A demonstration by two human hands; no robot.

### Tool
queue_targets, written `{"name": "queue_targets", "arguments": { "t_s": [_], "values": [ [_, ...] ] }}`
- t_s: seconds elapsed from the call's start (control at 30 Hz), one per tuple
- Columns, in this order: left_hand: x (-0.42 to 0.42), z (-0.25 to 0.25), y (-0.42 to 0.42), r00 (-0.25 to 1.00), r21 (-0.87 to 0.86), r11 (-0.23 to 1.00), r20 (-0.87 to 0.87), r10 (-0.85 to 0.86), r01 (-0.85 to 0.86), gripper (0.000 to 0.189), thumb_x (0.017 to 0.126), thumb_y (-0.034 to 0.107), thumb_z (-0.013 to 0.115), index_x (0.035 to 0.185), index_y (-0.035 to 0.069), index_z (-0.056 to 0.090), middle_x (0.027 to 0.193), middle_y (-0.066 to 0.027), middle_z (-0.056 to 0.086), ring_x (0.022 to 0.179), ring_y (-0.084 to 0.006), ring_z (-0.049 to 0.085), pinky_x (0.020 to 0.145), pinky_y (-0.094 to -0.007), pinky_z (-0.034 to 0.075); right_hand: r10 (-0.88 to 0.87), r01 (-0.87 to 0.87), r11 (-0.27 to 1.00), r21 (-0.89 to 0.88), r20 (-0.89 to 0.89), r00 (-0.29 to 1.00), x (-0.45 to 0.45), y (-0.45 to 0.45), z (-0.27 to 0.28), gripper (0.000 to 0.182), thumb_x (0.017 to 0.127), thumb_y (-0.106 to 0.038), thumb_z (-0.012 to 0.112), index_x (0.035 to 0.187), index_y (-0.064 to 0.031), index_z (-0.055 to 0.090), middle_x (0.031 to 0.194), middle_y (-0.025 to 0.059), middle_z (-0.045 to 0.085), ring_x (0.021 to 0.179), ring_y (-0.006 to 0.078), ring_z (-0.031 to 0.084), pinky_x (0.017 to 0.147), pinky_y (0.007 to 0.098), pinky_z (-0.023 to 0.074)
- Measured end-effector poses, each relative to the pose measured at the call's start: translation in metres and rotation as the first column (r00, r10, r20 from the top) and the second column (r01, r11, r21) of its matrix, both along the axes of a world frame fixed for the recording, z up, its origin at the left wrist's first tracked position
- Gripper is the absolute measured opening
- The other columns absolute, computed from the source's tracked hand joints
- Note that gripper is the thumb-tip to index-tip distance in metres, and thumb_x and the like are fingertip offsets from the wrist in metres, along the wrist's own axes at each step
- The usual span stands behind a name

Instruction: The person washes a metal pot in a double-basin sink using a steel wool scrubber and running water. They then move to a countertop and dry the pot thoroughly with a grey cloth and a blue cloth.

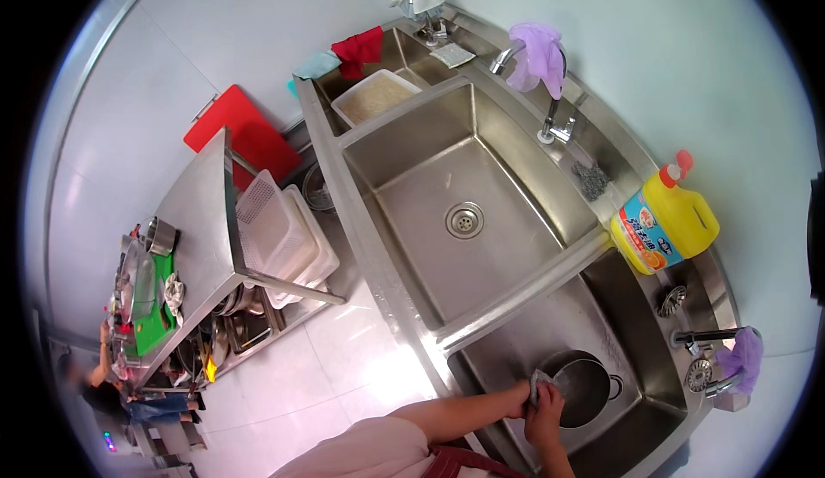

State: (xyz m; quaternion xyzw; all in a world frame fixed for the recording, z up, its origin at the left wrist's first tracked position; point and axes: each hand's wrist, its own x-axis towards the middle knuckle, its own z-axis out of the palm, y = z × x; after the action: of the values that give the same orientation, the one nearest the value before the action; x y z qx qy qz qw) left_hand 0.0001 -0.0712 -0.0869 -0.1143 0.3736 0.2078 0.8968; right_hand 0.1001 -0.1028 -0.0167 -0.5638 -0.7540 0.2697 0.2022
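Note:
Both hands meet over the left side of a dark round pot with a loop handle, which sits in the nearest stainless steel sink basin. A crumpled grey scrubbing cloth is pinched between them. My left hand grips its left side, the fingertips partly hidden by the cloth. On the other side, my right hand has its fingers bent over the cloth, close to the pot's rim. The pot's inside looks dark, and its contents are hard to make out.
A middle basin with a drain adjoins. The far basin holds a white tub. On the back ledge stand a yellow detergent jug, steel wool and faucets. Left are a steel table, white baskets and another person.

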Motion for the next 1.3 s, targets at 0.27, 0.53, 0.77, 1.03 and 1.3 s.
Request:
{"name": "queue_targets", "arguments": {
  "t_s": [0.27,0.53,0.77,1.03,1.3],
  "values": [
    [0.005,-0.046,0.003,0.969,0.279,0.945,-0.222,-0.107,0.168,0.021,0.082,0.030,0.057,0.071,0.012,0.063,0.072,-0.0045,0.061,0.070,-0.0205,0.055,0.071,-0.0340,0.046,0.033,-0.046,0.998,0.036,0.302,0.953,0.053,-0.068,-0.022,0.040,0.071,-0.002,0.048,0.107,-0.0157,0.060,0.110,0.0134,0.049,0.098,0.0339,0.047,0.083,0.0423,0.0419],
    [-0.013,0.058,0.035,0.188,0.236,0.094,-0.914,0.358,0.967,0.050,0.078,0.022,0.064,0.120,0.001,0.046,0.124,-0.0201,0.044,0.120,-0.0429,0.035,0.099,-0.0478,0.030,-0.841,0.783,0.430,-0.450,0.116,0.528,0.128,-0.088,-0.069,0.047,0.066,0.005,0.049,0.112,-0.0048,0.057,0.106,0.0160,0.057,0.100,0.0306,0.054,0.087,0.0355,0.0420],
    [-0.009,0.047,0.032,0.208,-0.282,-0.668,-0.805,0.555,0.689,0.020,0.075,0.018,0.060,0.092,0.008,0.063,0.118,-0.0115,0.052,0.125,-0.0422,0.031,0.105,-0.0568,0.018,-0.964,0.786,0.180,-0.591,-0.265,0.021,0.120,-0.072,-0.085,0.048,0.069,0.004,0.052,0.117,-0.0030,0.053,0.111,0.0141,0.056,0.104,0.0277,0.053,0.089,0.0331,0.0402],
    [-0.006,0.053,0.048,0.109,-0.170,-0.803,-0.954,0.280,0.572,0.013,0.076,0.013,0.054,0.087,0.010,0.062,0.108,-0.0109,0.056,0.118,-0.0304,0.043,0.099,-0.0633,0.021,-0.290,0.290,0.957,0.023,-0.022,0.957,0.067,0.010,0.007,0.038,0.066,0.005,0.055,0.103,-0.0043,0.059,0.106,0.0128,0.053,0.100,0.0302,0.049,0.086,0.0380,0.0433],
    [-0.009,0.040,0.028,0.014,-0.181,-0.278,-0.815,0.580,0.943,0.066,0.075,0.019,0.064,0.132,0.005,0.035,0.128,-0.0213,0.035,0.096,-0.0327,0.053,0.089,-0.0474,0.041,0.168,0.173,0.837,-0.519,0.545,0.821,0.069,0.089,-0.100,0.036,0.078,-0.019,0.057,0.113,-0.0070,0.057,0.118,0.0135,0.051,0.114,0.0319,0.045,0.094,0.0374,0.0407]
  ]
}}
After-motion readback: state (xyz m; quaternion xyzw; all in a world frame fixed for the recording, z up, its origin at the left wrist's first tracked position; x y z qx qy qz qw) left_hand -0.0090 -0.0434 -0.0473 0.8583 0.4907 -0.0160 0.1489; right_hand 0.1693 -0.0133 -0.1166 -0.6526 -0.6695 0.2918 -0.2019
